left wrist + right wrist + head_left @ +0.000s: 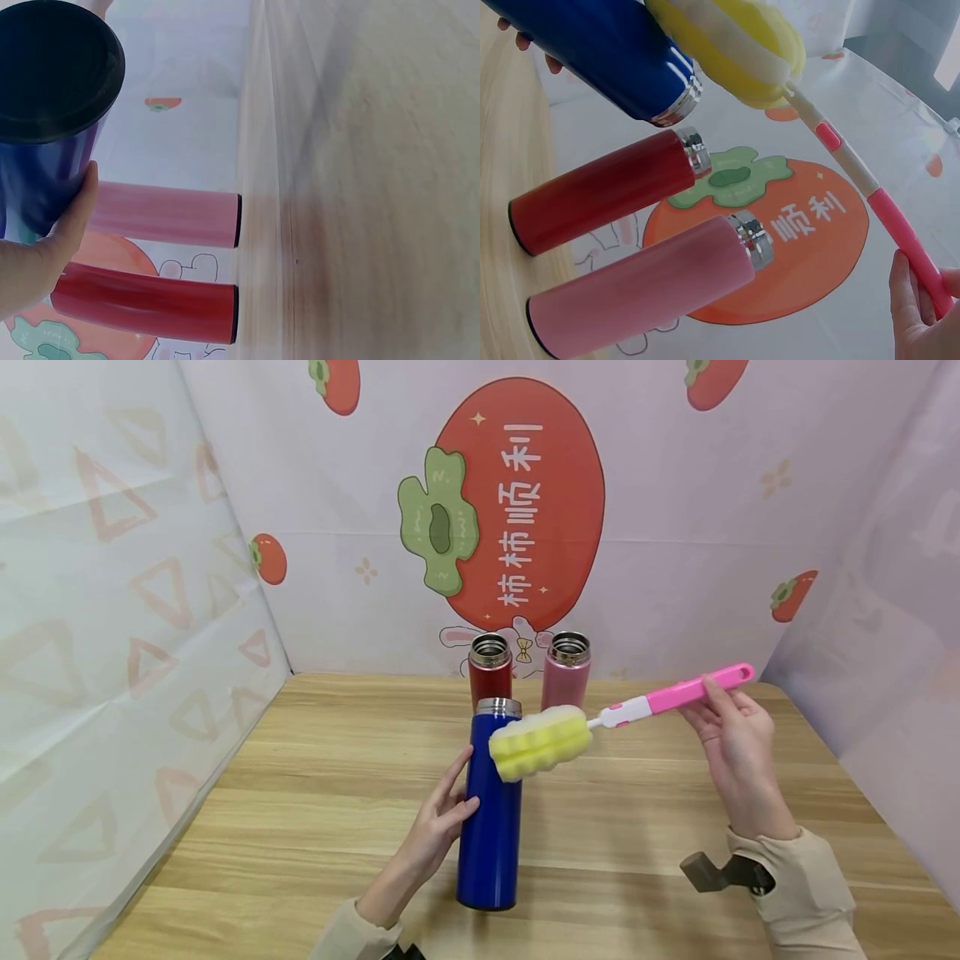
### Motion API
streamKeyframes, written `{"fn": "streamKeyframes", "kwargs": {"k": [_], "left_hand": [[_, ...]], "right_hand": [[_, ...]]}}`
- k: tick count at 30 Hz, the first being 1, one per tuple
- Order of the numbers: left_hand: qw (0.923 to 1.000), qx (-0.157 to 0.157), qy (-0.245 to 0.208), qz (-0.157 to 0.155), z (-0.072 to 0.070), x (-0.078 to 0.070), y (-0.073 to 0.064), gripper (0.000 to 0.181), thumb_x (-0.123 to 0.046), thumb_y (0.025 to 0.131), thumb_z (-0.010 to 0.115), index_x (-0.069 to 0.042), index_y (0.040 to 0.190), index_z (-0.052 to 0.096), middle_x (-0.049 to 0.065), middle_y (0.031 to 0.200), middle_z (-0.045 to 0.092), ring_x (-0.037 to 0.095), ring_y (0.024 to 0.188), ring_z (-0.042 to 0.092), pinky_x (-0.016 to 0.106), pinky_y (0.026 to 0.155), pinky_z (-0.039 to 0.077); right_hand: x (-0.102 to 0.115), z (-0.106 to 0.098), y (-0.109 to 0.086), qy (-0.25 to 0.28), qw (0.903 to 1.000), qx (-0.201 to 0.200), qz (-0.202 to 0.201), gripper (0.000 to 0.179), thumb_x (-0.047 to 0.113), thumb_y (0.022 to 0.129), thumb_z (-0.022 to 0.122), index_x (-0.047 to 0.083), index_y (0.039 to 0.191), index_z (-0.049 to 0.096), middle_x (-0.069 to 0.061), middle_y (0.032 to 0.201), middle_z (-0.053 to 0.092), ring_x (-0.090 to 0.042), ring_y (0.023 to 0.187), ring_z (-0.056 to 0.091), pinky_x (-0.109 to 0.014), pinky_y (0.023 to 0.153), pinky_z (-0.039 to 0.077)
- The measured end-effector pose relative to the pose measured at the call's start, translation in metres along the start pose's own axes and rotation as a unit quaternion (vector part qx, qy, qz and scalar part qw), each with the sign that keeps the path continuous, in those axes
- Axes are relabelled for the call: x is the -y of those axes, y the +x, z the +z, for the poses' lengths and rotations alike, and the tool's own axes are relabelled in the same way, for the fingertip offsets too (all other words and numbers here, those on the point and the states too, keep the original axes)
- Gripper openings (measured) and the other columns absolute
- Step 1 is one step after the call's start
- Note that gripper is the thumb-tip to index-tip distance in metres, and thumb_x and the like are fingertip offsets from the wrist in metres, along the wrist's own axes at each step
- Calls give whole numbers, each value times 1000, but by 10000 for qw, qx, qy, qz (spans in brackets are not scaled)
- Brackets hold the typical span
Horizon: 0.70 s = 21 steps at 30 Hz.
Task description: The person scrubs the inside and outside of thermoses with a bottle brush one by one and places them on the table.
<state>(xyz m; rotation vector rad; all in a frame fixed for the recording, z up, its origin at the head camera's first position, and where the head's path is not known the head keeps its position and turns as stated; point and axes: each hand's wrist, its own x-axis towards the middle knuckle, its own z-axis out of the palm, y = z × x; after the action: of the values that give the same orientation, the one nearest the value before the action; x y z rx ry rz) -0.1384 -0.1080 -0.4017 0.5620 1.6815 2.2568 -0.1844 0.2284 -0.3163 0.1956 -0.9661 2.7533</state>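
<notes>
Blue bottle is between left hand, gripping it, and right hand, pinching brush.

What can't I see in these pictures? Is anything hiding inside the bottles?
- Inside the blue bottle: hidden in every view; its mouth never faces the camera.
- Deep inside the red bottle and pink bottle: too dark and small in the head view.
- Most of the left hand: behind the blue bottle in the right wrist view.
- Part of the right hand: cut off by the right wrist view's edges.
</notes>
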Motion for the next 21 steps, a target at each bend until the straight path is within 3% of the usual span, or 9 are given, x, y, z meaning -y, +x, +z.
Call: {"fn": "streamKeyframes", "kwargs": {"k": [10, 15, 21], "left_hand": [[10000, -27, 41, 10, -1, 1, -1, 62, -7, 91, 44, -19, 143, 12, 27, 130, 32, 20, 108, 48, 37, 85, 42], [9990, -438, -9, -51, -1, -2, 1, 62, -9, 91, 46, -24, 142, 14, 25, 131, 32, 23, 110, 46, 40, 86, 41], [9951, -988, -76, -47, -3, -9, 4, 62, -10, 90, 48, -29, 141, 19, 22, 134, 31, 26, 113, 44, 42, 87, 41]], "right_hand": [[3, 2, 1, 339, 9989, -291, -140, 9, -3, 84, 54, -9, 89, 56, -20, 76, 64, -25, 72, 65, -34, 69, 50], [7, 0, -2, 440, 9989, -172, 7, 10, -3, 85, 51, -10, 91, 56, -21, 79, 63, -27, 76, 64, -35, 73, 49], [10, -5, -7, 114, 9998, -39, 153, 11, -2, 86, 51, -9, 94, 55, -19, 83, 62, -26, 80, 63, -34, 76, 48]]}}
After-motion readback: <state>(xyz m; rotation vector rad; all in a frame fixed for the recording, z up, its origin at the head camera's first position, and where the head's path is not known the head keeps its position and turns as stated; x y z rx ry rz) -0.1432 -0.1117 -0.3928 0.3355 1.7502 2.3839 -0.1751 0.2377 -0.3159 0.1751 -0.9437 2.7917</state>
